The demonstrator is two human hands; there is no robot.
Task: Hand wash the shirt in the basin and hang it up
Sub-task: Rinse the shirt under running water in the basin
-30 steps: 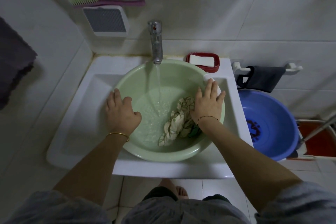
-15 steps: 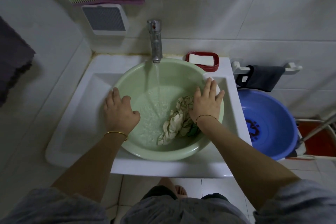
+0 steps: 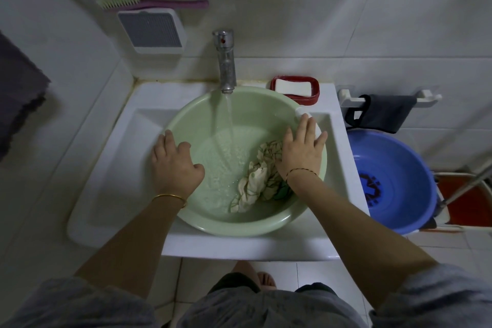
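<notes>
Green plastic basin (image 3: 213, 226) under a running tap (image 3: 225, 61), held at both sides.
Left hand (image 3: 174, 165) curls over the rim at 9 o'clock; right hand (image 3: 300, 152) lies spread flat at 3 o'clock; the crumpled shirt (image 3: 255, 184) sits in water at 4 o'clock.

No word, number or brand name can be read anywhere. The nearest to a sign are two marks. One is a dark printed mark (image 3: 370, 189) on the bottom of the blue basin (image 3: 410, 157) at the right, its shape too broken to make out. The other is a small red dot (image 3: 223, 40) on top of the tap (image 3: 227, 66) at the far side.
</notes>
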